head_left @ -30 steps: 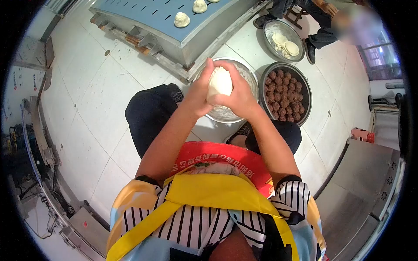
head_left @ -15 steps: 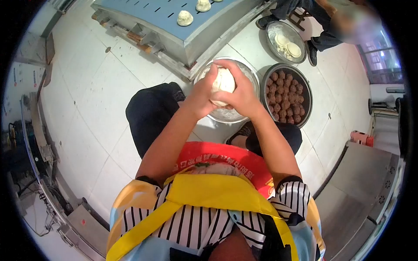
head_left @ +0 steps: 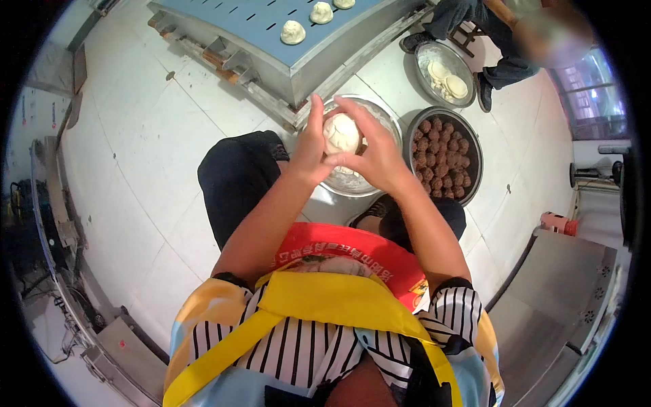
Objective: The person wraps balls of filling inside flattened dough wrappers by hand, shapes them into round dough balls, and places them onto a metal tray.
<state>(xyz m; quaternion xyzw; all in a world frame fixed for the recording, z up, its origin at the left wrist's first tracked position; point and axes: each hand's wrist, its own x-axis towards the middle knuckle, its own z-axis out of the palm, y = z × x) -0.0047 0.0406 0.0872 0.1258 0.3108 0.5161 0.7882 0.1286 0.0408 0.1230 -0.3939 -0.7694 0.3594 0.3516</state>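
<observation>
A round white dough ball (head_left: 341,133) is cupped between my two hands, above a metal bowl (head_left: 391,122) dusted with white. My left hand (head_left: 310,149) presses on the ball's left side, its fingers pointing up. Around the right side curves my right hand (head_left: 375,152), thumb below the ball and fingers above it. Right of the metal bowl stands a dark round pan (head_left: 479,159) filled with several brown balls (head_left: 441,156).
A metal table with a slotted blue top (head_left: 234,20) bears several dough buns (head_left: 293,32). Beyond the pan, a bowl (head_left: 424,64) holds flat dough rounds (head_left: 455,85), beside a seated person's legs (head_left: 505,61). A metal cabinet (head_left: 549,292) stands at right.
The dough in my hands now looks rounder and sits lower between them. My fingers have spread a little wider around it. The view has shifted slightly.
</observation>
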